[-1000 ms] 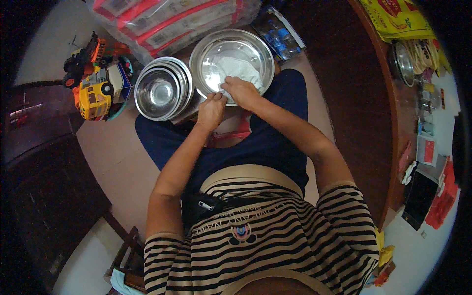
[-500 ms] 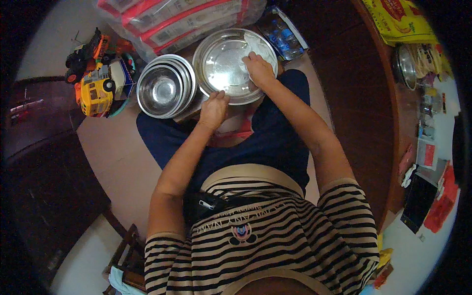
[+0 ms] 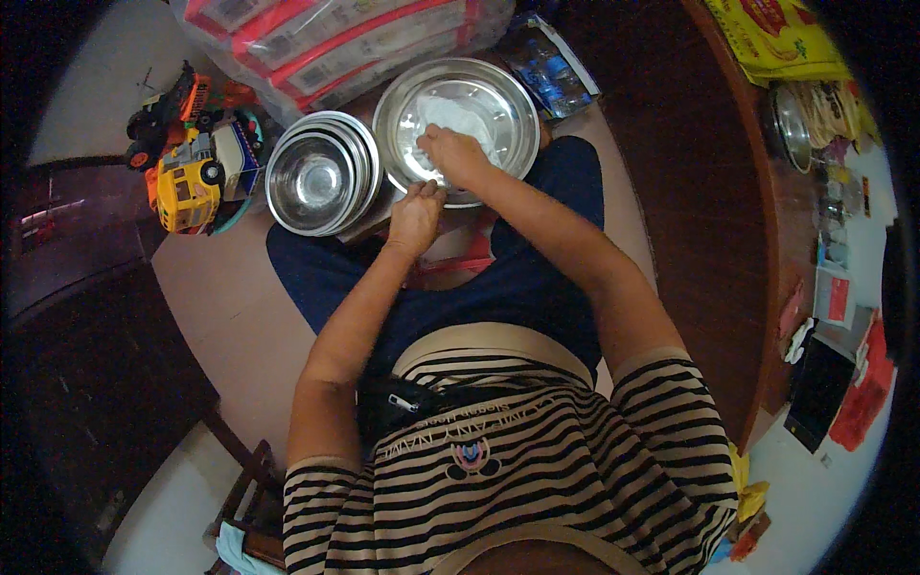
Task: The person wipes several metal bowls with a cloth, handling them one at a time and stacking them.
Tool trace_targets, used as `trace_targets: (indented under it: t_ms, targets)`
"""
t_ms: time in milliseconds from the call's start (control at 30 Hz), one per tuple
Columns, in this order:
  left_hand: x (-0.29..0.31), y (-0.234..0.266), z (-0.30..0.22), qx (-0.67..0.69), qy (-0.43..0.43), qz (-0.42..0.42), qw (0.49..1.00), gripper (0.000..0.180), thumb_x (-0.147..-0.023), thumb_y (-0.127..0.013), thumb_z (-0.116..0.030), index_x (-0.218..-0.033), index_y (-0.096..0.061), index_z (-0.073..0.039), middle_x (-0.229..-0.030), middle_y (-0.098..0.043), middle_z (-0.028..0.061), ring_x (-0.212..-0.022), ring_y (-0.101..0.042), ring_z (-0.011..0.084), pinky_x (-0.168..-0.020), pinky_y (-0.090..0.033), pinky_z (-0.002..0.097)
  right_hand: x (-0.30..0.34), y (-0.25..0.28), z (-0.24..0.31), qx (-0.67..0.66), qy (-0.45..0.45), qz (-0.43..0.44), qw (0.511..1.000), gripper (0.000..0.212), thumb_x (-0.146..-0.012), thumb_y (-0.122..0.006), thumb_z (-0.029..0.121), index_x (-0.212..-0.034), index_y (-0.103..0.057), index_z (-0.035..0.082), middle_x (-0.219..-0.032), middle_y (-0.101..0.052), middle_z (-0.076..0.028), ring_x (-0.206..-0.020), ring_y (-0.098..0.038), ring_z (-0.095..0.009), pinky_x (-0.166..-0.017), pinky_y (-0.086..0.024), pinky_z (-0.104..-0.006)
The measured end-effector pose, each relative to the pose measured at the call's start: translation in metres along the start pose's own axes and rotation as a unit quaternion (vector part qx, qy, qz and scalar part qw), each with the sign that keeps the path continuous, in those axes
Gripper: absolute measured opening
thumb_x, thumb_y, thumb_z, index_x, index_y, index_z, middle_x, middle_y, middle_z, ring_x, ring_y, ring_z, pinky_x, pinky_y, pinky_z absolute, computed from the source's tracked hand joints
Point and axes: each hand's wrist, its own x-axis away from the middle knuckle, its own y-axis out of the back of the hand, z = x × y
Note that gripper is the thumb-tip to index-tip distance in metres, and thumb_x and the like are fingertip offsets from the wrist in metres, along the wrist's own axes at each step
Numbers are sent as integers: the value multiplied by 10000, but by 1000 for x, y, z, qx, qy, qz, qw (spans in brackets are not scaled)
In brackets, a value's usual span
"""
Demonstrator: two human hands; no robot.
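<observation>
A wide, shiny metal basin [image 3: 513, 125] rests in front of me, over my knees' far side. My right hand [image 3: 455, 156] is inside it, closed on a white cloth [image 3: 455, 117] that lies spread against the basin's bottom. At the near rim, my left hand [image 3: 417, 216] grips the edge with its fingers curled over it. Just left of the basin stands a nested stack of metal bowls [image 3: 311, 182], tilted a little toward me; neither hand touches it.
Beyond the basin lies a large plastic-wrapped pack with red stripes [image 3: 355, 48]. A box of blue-tinted bottles [image 3: 556, 77] stands at the far right. Toy vehicles, including a yellow truck [image 3: 187, 196], sit at the left. A dark wooden cabinet [image 3: 690, 192] runs along my right.
My right hand has slid the white cloth from the basin's right side leftward to its middle. My left hand stays on the near rim.
</observation>
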Motion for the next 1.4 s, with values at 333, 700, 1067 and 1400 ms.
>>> trace_targets:
  t_ms: [333,700,1067,1400]
  targets:
    - [5,-7,4,-2,6,-22,1000,238,-706,-562,-103,-940,-601,-99,-1094,-578,62,-1009,-547,268,-790,-490,374,-7,21,-53,33,-125,-35,991,171,-793,-479,119,-935,-561,70,-929,-544,-142,-828,-594,-312,-663,-499,-405]
    - [2,-4,4,1,-7,-17,1000,207,-704,-549,-80,-901,-612,-93,-990,-600,61,-944,-566,255,-764,-493,354,26,11,8,-39,-56,58,996,177,-730,-562,92,-904,-578,62,-913,-553,-131,-769,-613,-306,-635,-507,-417]
    - [5,-1,3,1,8,-3,1000,257,-694,-577,-100,-946,-625,-89,-1087,-596,68,-959,-571,262,-780,-493,356,-28,5,-37,-35,-133,-19,990,192,-789,-501,120,-963,-570,76,-973,-546,-143,-904,-591,-294,-742,-490,-404]
    - [0,0,-1,12,-9,-42,999,186,-687,-569,-75,-872,-582,-80,-942,-591,70,-947,-553,259,-753,-483,367,51,22,-49,-68,-136,105,983,339,-788,-541,247,-1098,-561,113,-1056,-559,-123,-921,-577,-314,-776,-468,-401]
